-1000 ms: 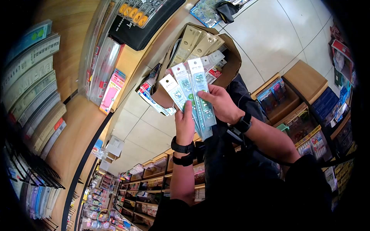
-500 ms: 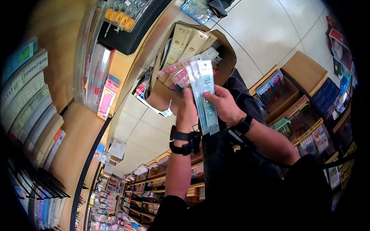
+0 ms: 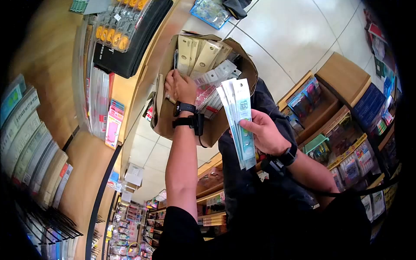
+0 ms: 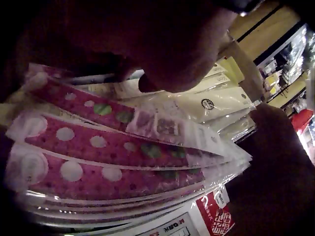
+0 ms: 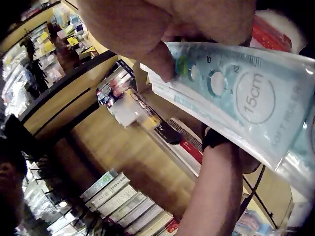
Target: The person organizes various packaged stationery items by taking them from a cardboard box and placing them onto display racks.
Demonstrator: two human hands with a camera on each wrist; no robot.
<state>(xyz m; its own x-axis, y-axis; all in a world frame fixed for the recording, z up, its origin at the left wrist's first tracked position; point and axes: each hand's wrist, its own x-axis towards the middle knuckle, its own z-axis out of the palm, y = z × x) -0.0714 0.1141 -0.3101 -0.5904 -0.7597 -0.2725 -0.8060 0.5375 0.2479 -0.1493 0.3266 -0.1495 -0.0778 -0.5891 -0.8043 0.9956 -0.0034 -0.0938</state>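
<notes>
In the head view my right hand (image 3: 266,132) pinches a small fan of clear-packed blue soft rulers (image 3: 246,128), thumb across the front. The right wrist view shows "15cm" and "SOFT RULER" on the front pack (image 5: 256,93). My left hand (image 3: 183,89) reaches down inside the cardboard box (image 3: 167,115), beside upright beige packets (image 3: 206,56). Its fingertips are hidden, and I cannot tell whether they grip anything. Close under it, in the left wrist view, lie several pink dotted packaged rulers (image 4: 113,147).
A wooden shelf (image 3: 93,151) with a black case (image 3: 125,52) and standing packs runs along the left. Display bins (image 3: 323,112) stand at the right. Pale floor tiles (image 3: 286,39) show behind the box, with a blue pack (image 3: 210,13) lying there.
The left hand has left the blue rulers and moved up and left into the box. The right hand keeps hold of the blue rulers, now gathered into a narrower fan and shifted slightly right.
</notes>
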